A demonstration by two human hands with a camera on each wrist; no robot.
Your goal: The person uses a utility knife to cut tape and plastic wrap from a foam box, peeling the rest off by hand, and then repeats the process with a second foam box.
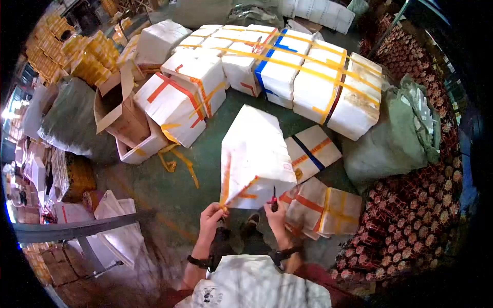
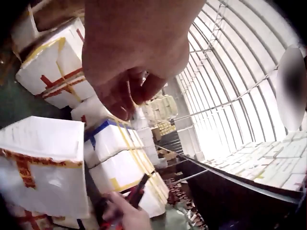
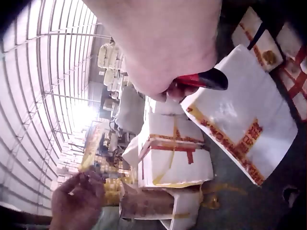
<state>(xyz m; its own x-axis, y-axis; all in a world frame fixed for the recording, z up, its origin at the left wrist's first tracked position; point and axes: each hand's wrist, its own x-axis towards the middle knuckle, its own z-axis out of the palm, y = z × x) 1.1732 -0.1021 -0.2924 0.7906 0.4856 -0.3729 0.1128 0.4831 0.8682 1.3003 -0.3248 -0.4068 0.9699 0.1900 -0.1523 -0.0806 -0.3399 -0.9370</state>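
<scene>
A white foam box (image 1: 254,138) stands in front of me, with yellow and red printed tape along its near edges. At its near left corner my left hand (image 1: 209,222) pinches the end of a yellow tape strip (image 1: 225,197). The right wrist view also shows this left hand (image 3: 79,199), with the strip rising from its fingertips. My right hand (image 1: 278,218) grips a knife with a red and black handle (image 1: 274,205), its dark tip pointing up close by the box's near right side. In the left wrist view, the knife (image 2: 136,191) slants upward from the right hand.
A row of taped white foam boxes (image 1: 313,72) crosses the far side. An opened cardboard carton (image 1: 123,120) stands at left, near loose yellow tape (image 1: 187,167) on the floor. Flattened taped pieces (image 1: 334,210) lie at right, beside a grey-green sack (image 1: 385,138) and piled reddish bundles (image 1: 400,226).
</scene>
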